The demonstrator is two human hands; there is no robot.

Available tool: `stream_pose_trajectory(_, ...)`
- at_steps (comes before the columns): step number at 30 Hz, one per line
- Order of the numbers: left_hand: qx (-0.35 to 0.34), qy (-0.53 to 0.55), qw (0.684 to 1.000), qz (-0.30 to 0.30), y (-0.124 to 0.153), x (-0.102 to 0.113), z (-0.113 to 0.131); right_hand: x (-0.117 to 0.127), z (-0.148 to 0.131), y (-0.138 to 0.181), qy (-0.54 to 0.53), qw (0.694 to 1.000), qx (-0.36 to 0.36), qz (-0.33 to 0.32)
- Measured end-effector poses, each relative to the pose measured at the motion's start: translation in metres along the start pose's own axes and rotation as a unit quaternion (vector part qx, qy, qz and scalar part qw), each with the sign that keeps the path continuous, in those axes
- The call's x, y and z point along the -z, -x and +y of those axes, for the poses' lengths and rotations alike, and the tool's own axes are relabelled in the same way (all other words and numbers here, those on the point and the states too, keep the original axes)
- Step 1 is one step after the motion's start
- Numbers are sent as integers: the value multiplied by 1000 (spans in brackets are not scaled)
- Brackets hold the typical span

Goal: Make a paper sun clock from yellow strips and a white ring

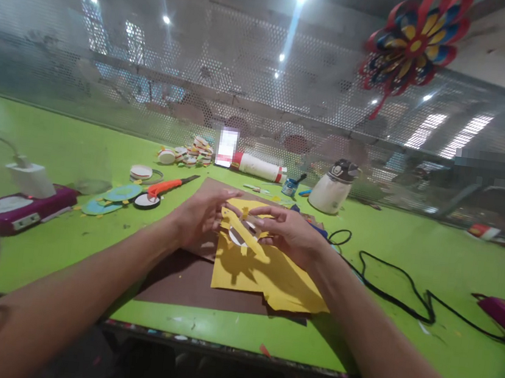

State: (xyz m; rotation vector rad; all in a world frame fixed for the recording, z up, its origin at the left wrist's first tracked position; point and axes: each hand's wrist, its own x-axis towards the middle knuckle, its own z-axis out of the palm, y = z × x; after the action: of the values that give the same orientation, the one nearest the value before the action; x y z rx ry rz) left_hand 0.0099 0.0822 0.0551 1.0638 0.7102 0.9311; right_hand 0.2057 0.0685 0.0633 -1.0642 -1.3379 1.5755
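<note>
A yellow paper sheet [265, 273] with cut-out holes lies on a dark brown board [190, 282] in the middle of the green table [410, 257]. My left hand [201, 213] and my right hand [287, 230] meet over the sheet's far edge. Both hands pinch a small yellow paper piece [244, 212] between their fingertips, just above a white round piece [241, 235] that shows through a hole in the sheet.
An orange utility knife [167, 186], paper discs [113, 196], a glue tube [258, 166] and a small ink bottle [289, 186] lie behind. A purple device [24, 207] sits at the left, a black cable [406, 287] runs right, and a paper pinwheel [413, 43] hangs on the mesh wall.
</note>
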Motion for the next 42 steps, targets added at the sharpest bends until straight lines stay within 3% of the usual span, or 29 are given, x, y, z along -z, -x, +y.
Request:
stream_pose_trajectory(2, -27, 16, 998, 48, -2, 0, 2, 1, 2, -3, -22, 999, 16, 23)
stream_pose_trajectory(5, -12, 39, 997, 66, -4, 1, 1, 3, 6, -8, -48, 996, 43, 54)
stream_pose_trajectory(13, 1, 34, 999, -14, -6, 1, -13, 0, 8, -12, -109, 986, 85, 95)
stream_pose_trajectory(17, -17, -11, 999, -41, -7, 0, -16, -8, 11, -11, -120, 985, 80, 99)
stream_pose_trajectory(29, -10, -24, 999, 39, -9, -3, -15, -9, 26, -19, -111, 987, 61, 99)
stream_pose_trajectory(42, 26, -50, 998, 28, -10, 0, -19, -5, 20, -13, -27, 995, 60, 75)
